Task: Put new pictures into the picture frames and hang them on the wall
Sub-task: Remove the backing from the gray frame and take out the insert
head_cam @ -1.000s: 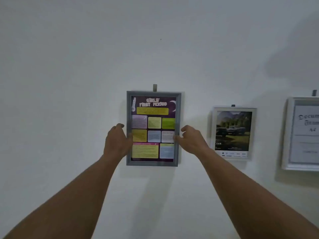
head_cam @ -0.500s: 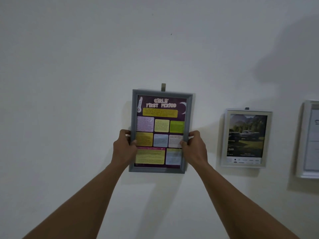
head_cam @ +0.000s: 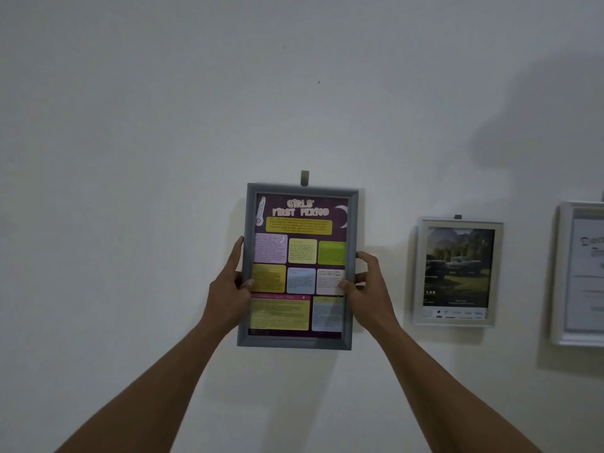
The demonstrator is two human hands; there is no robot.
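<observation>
Holding a grey picture frame (head_cam: pixel 298 266) flat against a plain white wall (head_cam: pixel 130 158), both hands wrapped around its long sides about halfway down. The left hand (head_cam: pixel 228 289) grips the frame's left edge, thumb tip pressed on the front over the poster, the other fingers stretched up along the outside of that edge. The right hand (head_cam: pixel 366 289) has the frame's right edge, thumb on the front; its index finger curls just off the edge, and the other fingers are hidden, so can't say where they sit.

The poster (head_cam: pixel 299 266) inside the frame is purple with yellow, green, pink and pale blue text boxes, and the heading reads "GIRLS' FIRST PERIOD". The frame sits slightly tilted, its top leaning a touch to the right. A small hanger tab (head_cam: pixel 304 178) pokes up just above the frame's top edge, near the middle; can't tell whether it's caught on anything.

Right of the frame hangs a silver frame (head_cam: pixel 457 273) with a photo of cars on grass, sitting a bit lower. Further right from the frame, a white frame (head_cam: pixel 578 273) with a printed document is cut off by the picture edge.
</observation>
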